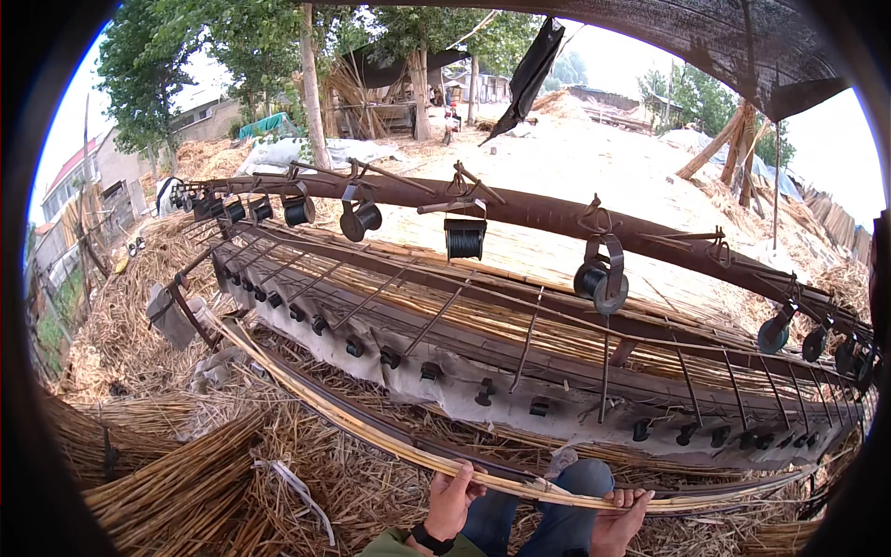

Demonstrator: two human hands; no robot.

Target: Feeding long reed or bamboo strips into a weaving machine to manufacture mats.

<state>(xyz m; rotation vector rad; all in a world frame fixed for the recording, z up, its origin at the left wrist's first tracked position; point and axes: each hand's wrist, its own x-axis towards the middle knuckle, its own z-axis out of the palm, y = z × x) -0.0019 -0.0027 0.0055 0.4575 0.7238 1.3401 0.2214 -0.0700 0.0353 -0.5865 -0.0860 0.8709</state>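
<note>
A long, thin bundle of yellow reed stalks (371,436) stretches across in front of me, from the left end of a weaving frame toward its right end. My left hand (450,503), with a dark band on the wrist, is closed around the stalks near the middle. Farther right, my right hand (620,523) grips the same bundle, its fingers curled over the top. Beyond it stands the frame, with a rusty pipe (538,209) carrying spools of dark wire (465,239). More black spools (484,392) hang along its pale lower edge. Reeds lie across the frame behind the rods.
Thick reed bundles (186,492) lie on the ground at the lower left, beside a white strip (302,497). Loose straw (121,343) covers the ground around the frame. Thin metal rods (529,339) slant down from the frame. Dark netting (705,46) hangs overhead at the right.
</note>
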